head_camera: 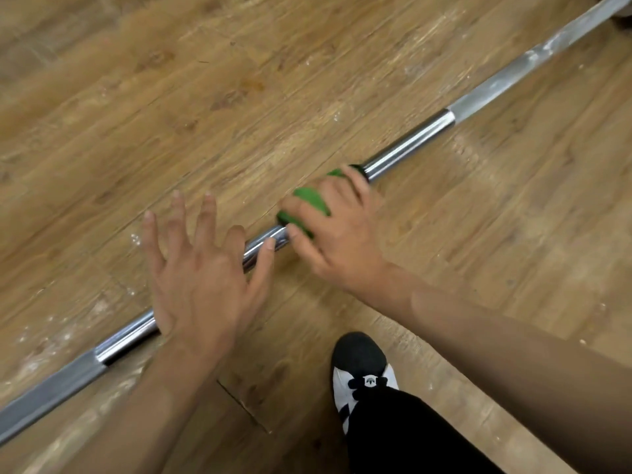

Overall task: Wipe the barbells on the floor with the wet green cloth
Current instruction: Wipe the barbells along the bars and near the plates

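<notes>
Gripping the soft wet green cloth [309, 203] around the heavy, slick chrome steel barbell [410, 145] with my right hand [338, 234], I hover my left hand [201, 268] open-fingered above it.

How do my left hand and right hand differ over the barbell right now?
The left hand has its fingers straight and spread; the right hand has its fingers curled. The left hand holds nothing; the right hand grips the green cloth round the barbell. Both lie over the same barbell.
</notes>
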`<control>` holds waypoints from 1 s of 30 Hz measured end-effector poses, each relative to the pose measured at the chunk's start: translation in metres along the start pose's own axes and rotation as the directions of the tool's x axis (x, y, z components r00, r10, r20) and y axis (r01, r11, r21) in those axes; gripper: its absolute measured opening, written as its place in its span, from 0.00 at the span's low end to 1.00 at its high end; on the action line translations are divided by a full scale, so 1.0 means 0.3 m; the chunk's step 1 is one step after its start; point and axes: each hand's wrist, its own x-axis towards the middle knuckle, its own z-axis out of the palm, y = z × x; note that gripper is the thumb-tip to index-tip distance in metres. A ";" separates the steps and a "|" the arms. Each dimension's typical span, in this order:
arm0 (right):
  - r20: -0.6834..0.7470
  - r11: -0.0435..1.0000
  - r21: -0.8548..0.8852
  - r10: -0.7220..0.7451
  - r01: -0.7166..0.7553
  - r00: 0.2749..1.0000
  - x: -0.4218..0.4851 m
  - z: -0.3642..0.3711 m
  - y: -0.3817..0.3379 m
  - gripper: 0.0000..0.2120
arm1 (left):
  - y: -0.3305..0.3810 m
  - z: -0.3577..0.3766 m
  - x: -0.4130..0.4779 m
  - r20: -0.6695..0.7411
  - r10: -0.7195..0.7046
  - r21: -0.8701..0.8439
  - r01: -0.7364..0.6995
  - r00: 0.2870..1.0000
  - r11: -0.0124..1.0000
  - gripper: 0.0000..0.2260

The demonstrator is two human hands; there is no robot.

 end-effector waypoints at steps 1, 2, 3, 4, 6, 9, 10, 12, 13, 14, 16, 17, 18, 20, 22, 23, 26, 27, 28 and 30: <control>0.037 0.996 0.006 -0.090 0.090 0.995 0.011 0.005 -0.009 0.16 | -0.009 0.002 0.014 -0.006 -0.010 0.002 0.010 1.000 1.000 0.30; 0.064 0.986 0.007 -0.170 0.169 0.983 0.029 0.001 0.017 0.17 | -0.018 0.005 0.029 -0.012 -0.016 0.001 0.016 1.000 1.000 0.30; 0.073 0.977 0.002 -0.214 0.214 0.974 0.050 -0.006 0.067 0.17 | -0.026 0.006 0.044 -0.016 -0.020 0.000 0.020 1.000 1.000 0.31; 0.057 0.977 -0.011 -0.214 0.215 0.975 0.072 -0.013 0.134 0.18 | -0.035 0.006 0.059 -0.017 -0.027 0.000 0.027 1.000 1.000 0.32; -0.009 0.995 -0.059 -0.083 0.082 0.997 0.120 -0.032 0.286 0.18 | -0.051 0.007 0.090 -0.008 -0.044 0.005 0.044 0.999 0.999 0.34; -0.100 0.969 -0.072 0.229 -0.236 0.968 0.202 -0.050 0.420 0.15 | -0.080 0.009 0.133 -0.022 -0.073 0.021 0.074 0.997 0.997 0.36; -0.123 0.940 -0.076 0.321 -0.332 0.939 0.233 -0.040 0.416 0.14 | -0.090 0.011 0.148 -0.028 -0.087 0.022 0.087 0.996 0.996 0.35; -0.161 0.894 -0.089 0.423 -0.440 0.892 0.284 -0.007 0.338 0.12 | -0.109 0.010 0.176 -0.028 -0.118 0.013 0.119 0.993 0.993 0.35; -0.160 0.891 -0.103 0.425 -0.443 0.891 0.293 0.013 0.272 0.12 | -0.118 0.011 0.190 -0.030 -0.130 0.014 0.130 0.991 0.991 0.35; -0.137 0.909 -0.109 0.387 -0.403 0.912 0.289 0.040 0.196 0.13 | -0.127 0.014 0.204 -0.040 -0.136 0.021 0.137 0.990 0.990 0.34; -0.047 0.969 -0.067 0.237 -0.240 0.970 0.255 0.091 0.031 0.15 | -0.143 0.019 0.230 -0.073 -0.138 0.042 0.141 0.988 0.989 0.32; -0.010 0.987 -0.038 0.156 -0.156 0.988 0.242 0.111 -0.040 0.16 | -0.151 0.021 0.242 -0.092 -0.138 0.049 0.143 0.986 0.989 0.30; 0.014 0.996 -0.012 0.084 -0.084 0.996 0.239 0.128 -0.092 0.16 | -0.160 0.022 0.256 -0.107 -0.142 0.049 0.148 0.984 0.988 0.29; 0.040 0.999 0.010 -0.047 0.046 0.998 0.261 0.150 -0.119 0.16 | -0.180 0.023 0.282 -0.102 -0.165 0.040 0.170 0.981 0.985 0.28; 0.039 0.989 0.004 -0.150 0.150 0.988 0.301 0.155 -0.055 0.17 | -0.196 0.026 0.310 -0.086 -0.179 0.034 0.182 0.980 0.983 0.28; 0.022 0.987 -0.009 -0.159 0.159 0.987 0.318 0.151 -0.001 0.17 | -0.204 0.028 0.323 -0.082 -0.184 0.034 0.188 0.979 0.982 0.28; -0.087 0.997 -0.081 0.003 -0.010 0.996 0.373 0.132 0.193 0.18 | -0.227 0.036 0.361 -0.086 -0.210 0.038 0.214 0.974 0.976 0.29; -0.119 0.991 -0.098 0.084 -0.095 0.989 0.393 0.128 0.246 0.18 | -0.235 0.037 0.374 -0.082 -0.218 0.038 0.222 0.973 0.974 0.29; -0.137 0.980 -0.103 0.157 -0.172 0.978 0.414 0.127 0.288 0.17 | -0.240 0.037 0.386 -0.072 -0.225 0.038 0.229 0.972 0.973 0.29; -0.159 0.953 -0.099 0.269 -0.287 0.950 0.460 0.128 0.321 0.16 | -0.242 0.031 0.403 -0.049 -0.256 0.050 0.258 0.965 0.965 0.29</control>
